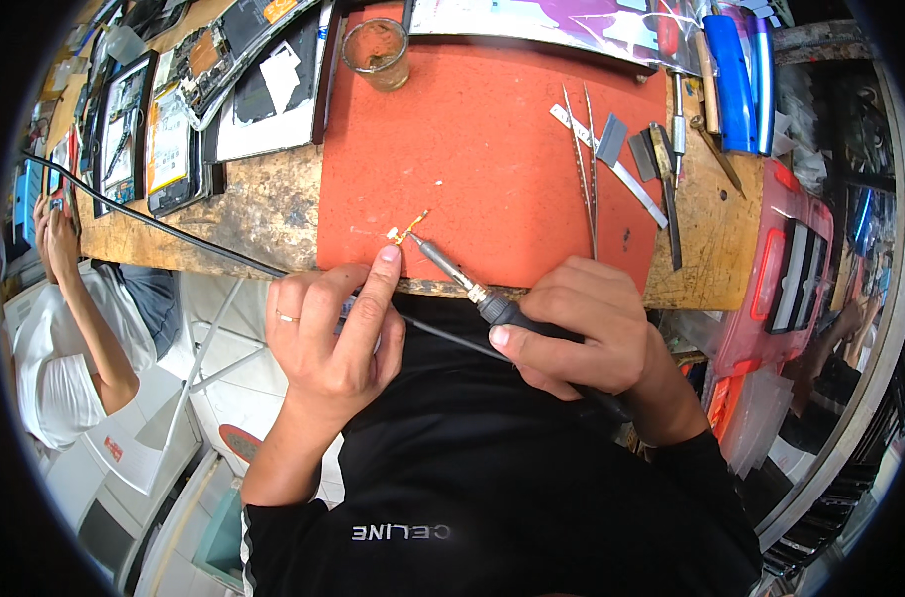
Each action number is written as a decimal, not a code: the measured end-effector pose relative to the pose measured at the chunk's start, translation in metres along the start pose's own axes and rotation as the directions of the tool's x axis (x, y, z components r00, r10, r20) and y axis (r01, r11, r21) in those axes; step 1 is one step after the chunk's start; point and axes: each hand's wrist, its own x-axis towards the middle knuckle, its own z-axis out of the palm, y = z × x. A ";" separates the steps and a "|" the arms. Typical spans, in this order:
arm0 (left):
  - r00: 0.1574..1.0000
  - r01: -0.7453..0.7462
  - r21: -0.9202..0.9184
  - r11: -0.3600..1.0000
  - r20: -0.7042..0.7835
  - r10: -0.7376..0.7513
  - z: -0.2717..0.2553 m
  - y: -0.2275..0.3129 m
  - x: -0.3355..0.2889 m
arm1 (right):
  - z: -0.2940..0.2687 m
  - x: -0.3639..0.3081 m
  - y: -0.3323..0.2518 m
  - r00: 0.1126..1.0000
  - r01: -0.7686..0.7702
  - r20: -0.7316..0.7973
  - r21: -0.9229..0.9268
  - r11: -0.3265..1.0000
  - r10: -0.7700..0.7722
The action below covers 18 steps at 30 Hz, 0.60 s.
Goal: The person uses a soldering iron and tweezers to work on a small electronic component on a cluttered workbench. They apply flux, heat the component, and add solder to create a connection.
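Observation:
My right hand (pixel 592 328) grips a soldering iron (pixel 494 304) by its dark handle, slanting up and to the left. Its tip touches or nearly touches a small gold flex cable (pixel 409 231) near the front edge of a red mat (pixel 472 149). With the index finger stretched out, my left hand (pixel 333 333) presses down at the flex cable's near end. The other left fingers are curled, and a bit of something bluish and clear shows between them; most of it is hidden. A black cord (pixel 174 231) runs from the far left to behind my left hand.
A small clear cup (pixel 376 55) stands at the mat's back left. Tweezers (pixel 584 169), blades (pixel 639 149) and a brush (pixel 663 164) lie right. Opened devices (pixel 179 139) crowd the left bench. A red clear case (pixel 786 269) stands beside the right edge. Another person (pixel 84 338) sits left.

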 end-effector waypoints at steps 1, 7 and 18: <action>1.000 0.004 -0.001 1.000 0.002 -0.004 0.000 0.000 0.000 | -0.001 0.000 0.000 1.000 -0.004 0.004 0.001 1.000 0.004; 1.000 -0.004 0.003 1.000 -0.005 0.004 0.001 0.000 0.000 | 0.000 0.000 0.000 1.000 0.000 0.006 -0.006 1.000 0.000; 1.000 -0.008 0.008 1.000 -0.012 0.008 0.000 0.000 0.000 | 0.002 0.002 -0.001 1.000 -0.009 -0.003 -0.001 1.000 0.009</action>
